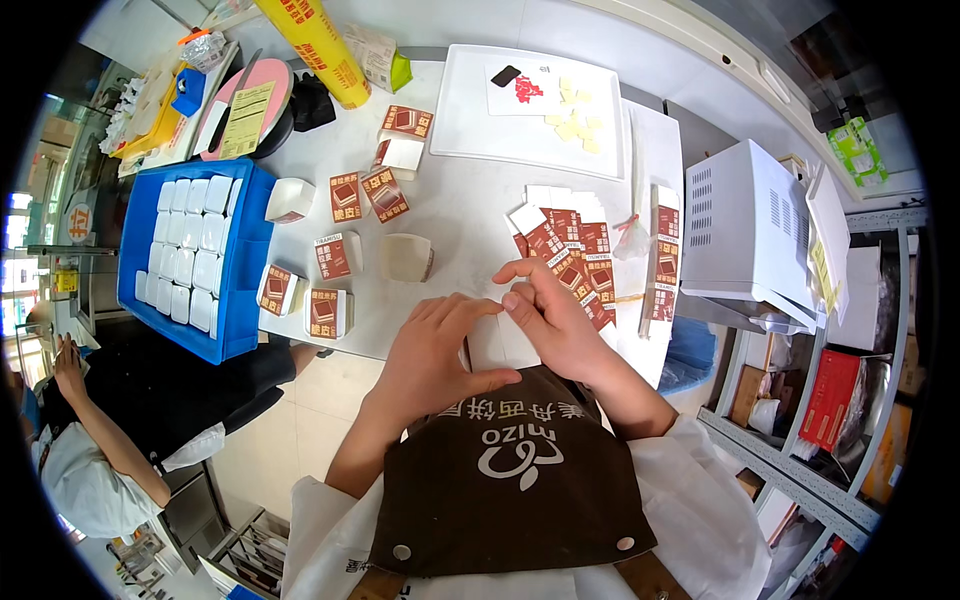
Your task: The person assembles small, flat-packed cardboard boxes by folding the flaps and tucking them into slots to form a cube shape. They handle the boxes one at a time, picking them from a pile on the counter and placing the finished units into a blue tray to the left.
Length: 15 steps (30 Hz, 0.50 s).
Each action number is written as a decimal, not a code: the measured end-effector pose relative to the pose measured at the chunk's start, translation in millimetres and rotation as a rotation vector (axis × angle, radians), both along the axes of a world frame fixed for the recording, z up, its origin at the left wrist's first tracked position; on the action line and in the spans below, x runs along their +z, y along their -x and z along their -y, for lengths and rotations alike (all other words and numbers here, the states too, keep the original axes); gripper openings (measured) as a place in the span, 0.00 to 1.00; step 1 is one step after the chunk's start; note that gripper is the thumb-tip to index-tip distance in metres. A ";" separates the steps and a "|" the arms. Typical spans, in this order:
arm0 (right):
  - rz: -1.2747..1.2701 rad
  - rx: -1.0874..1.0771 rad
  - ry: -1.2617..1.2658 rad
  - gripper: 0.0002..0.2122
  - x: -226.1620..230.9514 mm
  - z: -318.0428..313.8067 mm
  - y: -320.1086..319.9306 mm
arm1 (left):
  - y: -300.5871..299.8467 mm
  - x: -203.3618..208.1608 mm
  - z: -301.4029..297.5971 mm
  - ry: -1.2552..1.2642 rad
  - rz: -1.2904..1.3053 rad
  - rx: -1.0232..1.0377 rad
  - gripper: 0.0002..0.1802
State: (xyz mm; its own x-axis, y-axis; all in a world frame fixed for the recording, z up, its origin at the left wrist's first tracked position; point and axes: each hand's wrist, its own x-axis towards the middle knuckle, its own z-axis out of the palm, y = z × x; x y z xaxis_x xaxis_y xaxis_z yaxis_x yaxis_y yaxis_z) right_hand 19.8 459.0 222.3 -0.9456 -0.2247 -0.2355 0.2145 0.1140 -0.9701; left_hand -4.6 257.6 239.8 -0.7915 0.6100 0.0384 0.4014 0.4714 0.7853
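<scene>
Close to my apron, a small white paper box [502, 346] is between my hands at the table's near edge. My left hand [438, 348] grips its left side, thumb along the near edge. My right hand [553, 318] pinches its far right corner with thumb and index finger. Just beyond my right hand lie flat, unfolded brown-and-white cartons [570, 245] in an overlapping pile. To the left stand several folded brown-and-white boxes, among them one box [325, 312] near the table edge. A plain pale box [406, 258] sits beyond my left hand.
At left, a blue crate [240, 255] holds rows of white-lidded containers. A white tray [460, 110] with red and yellow pieces lies at the back. A yellow roll [320, 55] stands far left of it. At right is a white appliance [745, 235]. Another person's arm [110, 420] shows at lower left.
</scene>
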 end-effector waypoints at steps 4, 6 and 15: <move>0.050 -0.033 0.253 0.17 -16.5 -14.3 1.0 | 0.6 -9.9 8.1 -0.137 0.042 0.126 0.39; 0.138 -0.053 0.388 0.21 -34.2 -23.7 -1.9 | 1.5 -24.7 11.2 -0.454 0.208 0.262 0.40; 0.147 -0.142 1.054 0.12 -53.5 -16.0 -10.9 | 2.7 -38.6 8.0 -0.780 0.872 0.167 0.44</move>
